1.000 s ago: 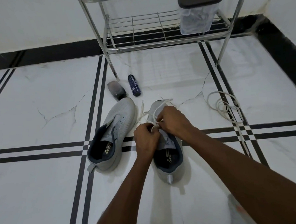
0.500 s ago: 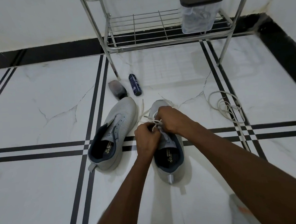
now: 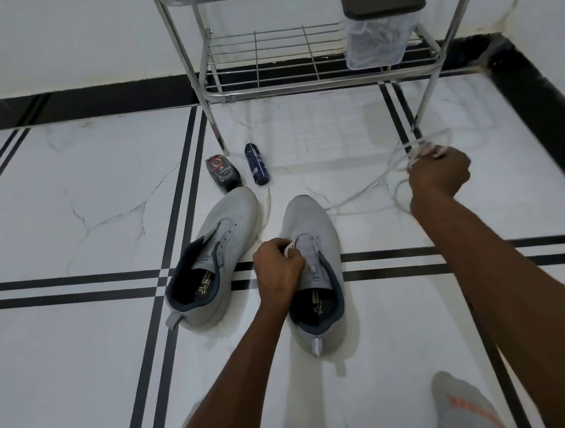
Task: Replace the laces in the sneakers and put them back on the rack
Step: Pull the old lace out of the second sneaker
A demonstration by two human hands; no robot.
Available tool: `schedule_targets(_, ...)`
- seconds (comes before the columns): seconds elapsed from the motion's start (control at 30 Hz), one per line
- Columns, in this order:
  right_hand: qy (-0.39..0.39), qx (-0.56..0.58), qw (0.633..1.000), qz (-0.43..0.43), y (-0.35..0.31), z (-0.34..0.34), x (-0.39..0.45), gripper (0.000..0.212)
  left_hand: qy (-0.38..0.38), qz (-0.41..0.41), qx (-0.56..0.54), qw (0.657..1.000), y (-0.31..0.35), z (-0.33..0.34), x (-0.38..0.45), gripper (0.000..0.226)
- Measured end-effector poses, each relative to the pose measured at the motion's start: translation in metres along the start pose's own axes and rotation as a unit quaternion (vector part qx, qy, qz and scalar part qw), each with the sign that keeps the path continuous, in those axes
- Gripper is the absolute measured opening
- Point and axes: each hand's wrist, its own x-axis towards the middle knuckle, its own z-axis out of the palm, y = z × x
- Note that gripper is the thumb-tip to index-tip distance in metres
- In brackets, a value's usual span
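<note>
A: Which step is in hand here?

B: The lacing, judging by the layout. The metal rack (image 3: 315, 63) stands at the wall with no shoes on its lower shelf, and both grey sneakers sit on the tiled floor (image 3: 75, 193) in front of it. The right sneaker (image 3: 314, 271) is being worked on; the left sneaker (image 3: 211, 261) lies beside it, its eyelets bare.

A: What are the hands doing?

B: The left hand (image 3: 278, 273) rests on the right sneaker's tongue, its grip pinched on a short bit of white lace (image 3: 290, 248) at the lower eyelets. The right hand (image 3: 437, 174) is raised well off to the right, fingers closed round a bunch of looped white lace (image 3: 400, 160), blurred, with a strand trailing back toward the shoe's toe.

A: So the next move?

B: Probably sorting a free end out of that bundle and feeding it through an eyelet while the left hand steadies the shoe. The loops look liable to tangle, so the end wants finding first. The other sneaker follows, then both go on the rack.

A: And the count?

B: One rack, one clear lidded container (image 3: 379, 26) on its shelf, two sneakers, two hands, one dark spray can (image 3: 256, 164) and one dark polish applicator (image 3: 222, 173) by the rack's leg. Whether the lace is one length or two cannot be told.
</note>
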Motion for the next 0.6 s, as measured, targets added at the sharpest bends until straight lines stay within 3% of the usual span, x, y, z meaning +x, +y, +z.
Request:
schedule_targets(0.13, -0.201, -0.005, 0.979, -0.042, -0.008, 0.003, -0.046, 0.024, -0.001, 0.001, 0.007, 1.0, 0.001, 0.001, 0.001, 0.027)
schedule_targets(0.3, -0.3, -0.119, 0.939, -0.115, -0.003, 0.006, -0.058, 0.012, -0.025, -0.007, 0.007, 1.0, 0.006, 0.0, 0.006, 0.045)
schedule_targets(0.47, -0.334, -0.163, 0.893, -0.252, -0.014, -0.003, -0.055, 0.014, -0.071, 0.074, 0.048, 0.994, 0.03, 0.009, 0.027, 0.076)
schedule_targets(0.53, -0.387, -0.134, 0.881, -0.237, -0.027, -0.01, -0.056, 0.017, -0.096, 0.104, 0.048, 0.989, 0.047, 0.011, 0.041, 0.094)
schedule_targets(0.6, -0.478, -0.032, 0.861, -0.169, -0.043, -0.024, -0.062, 0.023, -0.121, 0.13, 0.035, 0.983, 0.062, 0.015, 0.052, 0.104)
